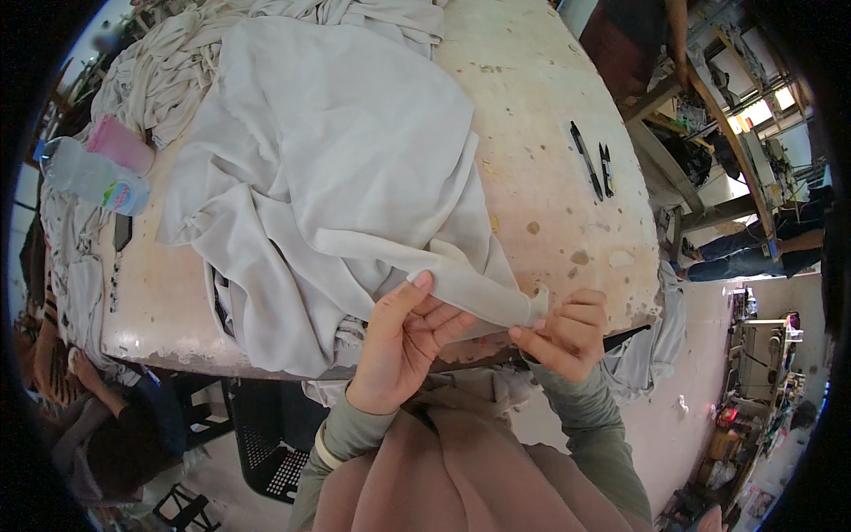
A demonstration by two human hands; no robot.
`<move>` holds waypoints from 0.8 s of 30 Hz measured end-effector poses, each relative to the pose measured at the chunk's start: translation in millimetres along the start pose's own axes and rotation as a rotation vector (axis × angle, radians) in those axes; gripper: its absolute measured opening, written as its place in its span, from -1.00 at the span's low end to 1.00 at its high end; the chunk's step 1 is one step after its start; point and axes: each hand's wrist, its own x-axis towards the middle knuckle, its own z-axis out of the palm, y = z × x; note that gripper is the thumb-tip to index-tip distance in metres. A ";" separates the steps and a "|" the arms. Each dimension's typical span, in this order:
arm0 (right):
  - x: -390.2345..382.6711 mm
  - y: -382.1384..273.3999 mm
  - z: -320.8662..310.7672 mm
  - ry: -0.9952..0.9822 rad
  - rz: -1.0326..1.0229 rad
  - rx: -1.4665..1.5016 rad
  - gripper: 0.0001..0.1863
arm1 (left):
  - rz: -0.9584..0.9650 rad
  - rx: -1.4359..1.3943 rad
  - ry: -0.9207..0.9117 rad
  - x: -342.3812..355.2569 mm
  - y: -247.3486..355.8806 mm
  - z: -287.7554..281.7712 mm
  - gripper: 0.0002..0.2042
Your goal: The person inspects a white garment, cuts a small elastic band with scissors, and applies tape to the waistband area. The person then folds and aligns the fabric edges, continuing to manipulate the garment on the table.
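Note:
A large pale grey-white cloth (pixel 355 133) lies in loose folds over the table. Along its near edge, my left hand (pixel 408 337) is turned palm up, the thumb on top of the cloth and the fingers curled beneath it. To the right, my right hand (pixel 567 332) pinches the end of the same folded edge, which stretches as a strip between both hands. A thin black pointed object (pixel 628 338) sticks out beyond my right hand; its other end is hidden, so I cannot tell whether that hand holds it.
Two black pens (pixel 586 160) lie on the stained table (pixel 541 195). At the left stand a clear plastic bottle (pixel 93 177) and a pink cup (pixel 121 144), near a dark tag (pixel 123 232). More cloth (pixel 160 84) is heaped behind. A black perforated chair (pixel 270 443) is below; other people are at both sides.

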 end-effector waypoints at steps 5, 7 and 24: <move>0.3 -3.3 -11.5 -0.010 0.050 -0.034 -0.67 | 0.101 -0.209 0.064 11.4 5.1 -9.4 -0.73; -0.2 0.1 -16.5 -0.008 0.064 -0.054 -0.69 | 0.158 -0.192 0.114 14.5 8.5 -11.8 -0.76; 16.6 12.4 11.1 -0.154 0.397 -0.009 -0.52 | 0.256 0.037 0.060 14.3 -6.2 -5.2 -0.84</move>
